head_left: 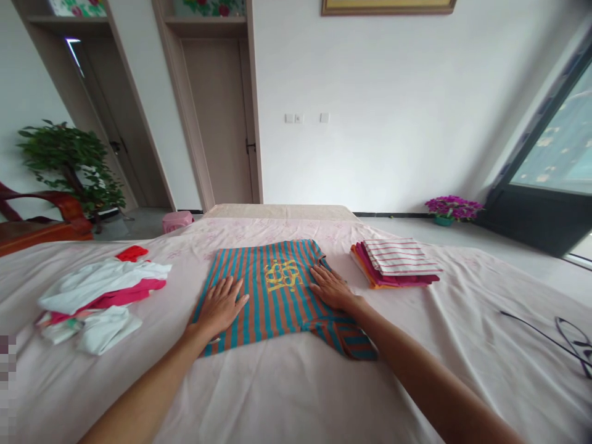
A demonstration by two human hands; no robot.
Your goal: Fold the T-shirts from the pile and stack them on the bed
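Observation:
A teal and brown striped T-shirt point(259, 296) with yellow lettering lies spread on the pale pink bedsheet point(277, 394). Its collar end and one sleeve point to the right. My left hand point(222, 305) rests flat on the shirt's left part, fingers stretched out. On the right part, near the collar, my right hand point(333, 288) also lies flat, with its fingers extended. Neither hand grips the cloth. Just beyond my right hand sits a stack of folded clothes point(400, 262), a white one with red stripes on top of magenta and orange ones.
To the left is a loose heap of white and pink clothes point(102, 296) with a red piece point(132, 253) at its back. Eyeglasses point(573, 339) lie at the right. On the floor are a pink stool point(178, 221) and a pot of purple flowers point(451, 209).

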